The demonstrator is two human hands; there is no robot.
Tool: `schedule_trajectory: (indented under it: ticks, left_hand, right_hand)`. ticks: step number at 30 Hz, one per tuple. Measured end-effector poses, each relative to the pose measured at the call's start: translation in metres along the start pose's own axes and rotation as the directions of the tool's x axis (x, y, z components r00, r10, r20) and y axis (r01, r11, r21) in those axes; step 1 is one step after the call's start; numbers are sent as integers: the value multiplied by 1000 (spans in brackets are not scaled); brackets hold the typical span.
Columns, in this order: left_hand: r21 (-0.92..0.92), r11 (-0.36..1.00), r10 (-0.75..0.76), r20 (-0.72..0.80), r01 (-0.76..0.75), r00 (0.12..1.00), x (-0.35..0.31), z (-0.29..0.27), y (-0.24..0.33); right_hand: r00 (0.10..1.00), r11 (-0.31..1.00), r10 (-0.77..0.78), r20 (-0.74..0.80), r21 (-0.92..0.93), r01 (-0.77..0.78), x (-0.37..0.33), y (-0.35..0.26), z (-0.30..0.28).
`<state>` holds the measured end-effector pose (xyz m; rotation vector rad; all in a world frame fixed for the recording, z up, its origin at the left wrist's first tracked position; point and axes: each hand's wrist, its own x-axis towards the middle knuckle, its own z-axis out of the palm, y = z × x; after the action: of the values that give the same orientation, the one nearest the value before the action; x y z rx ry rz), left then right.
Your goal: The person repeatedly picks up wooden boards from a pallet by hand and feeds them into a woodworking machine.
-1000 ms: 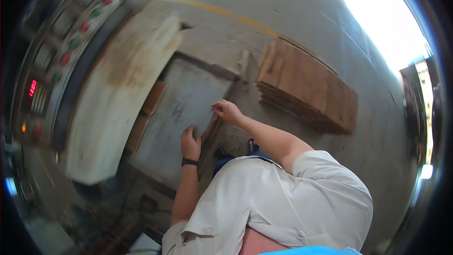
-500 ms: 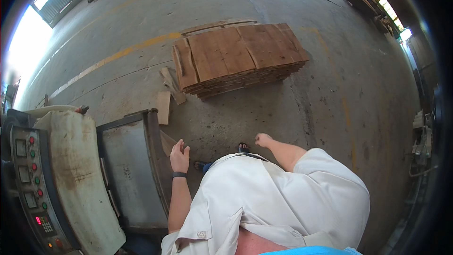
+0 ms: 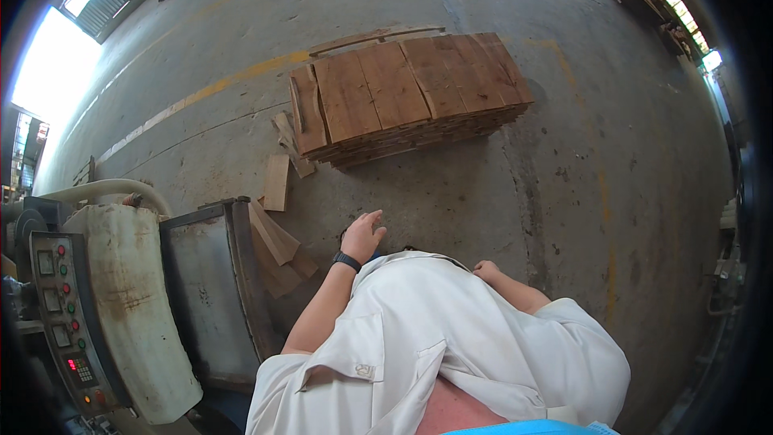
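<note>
My left hand (image 3: 362,235) hangs open in front of my body, fingers apart, holding nothing; a black band sits on its wrist. It is nearest the loose wooden offcuts (image 3: 274,243) leaning against the metal machine table (image 3: 205,290). My right hand (image 3: 486,270) is low at my side, mostly hidden behind my white shirt, and nothing shows in it. A low stack of flat wooden boards (image 3: 407,93) lies on the concrete floor ahead of me, well out of reach of both hands.
A machine with a worn cream housing (image 3: 133,306) and a control panel (image 3: 68,330) with coloured buttons stands at my left. Small board scraps (image 3: 278,181) lie between it and the stack. A yellow line (image 3: 193,97) crosses the floor.
My view has turned from the machine table toward the board stack. Both hands have left the table and dropped near my body; the left hand has risen slightly forward.
</note>
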<state>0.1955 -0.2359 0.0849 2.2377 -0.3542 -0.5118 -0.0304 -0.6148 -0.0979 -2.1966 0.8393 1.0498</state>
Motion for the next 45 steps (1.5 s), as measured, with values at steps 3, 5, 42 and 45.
schedule_trajectory:
  ticks: [3, 5, 42, 45]
  left_hand:
    - [14, 1000, 8, -7, -8, 1000, 29, -3, -6]
    - [1, 1000, 9, -9, -9, 1000, 49, -6, -18]
    - [-59, 668, -724, -284, 742, 629, 537, -100, -468]
    - [-13, 639, -735, -305, 769, 606, 556, -107, -476]
  right_hand:
    - [996, 995, -78, -47, 62, 81, 23, -28, -10]
    - [994, 989, -97, -43, 107, 101, 42, -59, -14]
    - [955, 47, 292, 62, 996, -79, 470, -565, -47]
    - [948, 24, 309, 72, 996, -83, 468, -584, -41]
